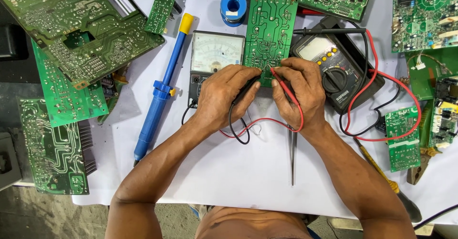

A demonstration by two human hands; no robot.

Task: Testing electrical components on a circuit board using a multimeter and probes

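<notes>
Over the white-covered bench, his left hand (pixel 222 96) pinches the black probe, right hand (pixel 298 93) the red probe (pixel 285 87); tips should stay steady on the green circuit board (pixel 268 29).

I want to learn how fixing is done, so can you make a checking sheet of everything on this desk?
Surface: white table, mostly covered at the edges.
Job's things: green circuit board standing between two meters; red probe and black probe touch its lower edge.
Clutter: blue suction pump, blue wire spool, tweezers, screwdriver, many spare boards.
Grips: left hand grips the black probe; right hand grips the red probe.
Cables: red lead and black lead loop from the digital meter; more leads run beside the needle meter.
Surroundings: concrete floor below.
</notes>
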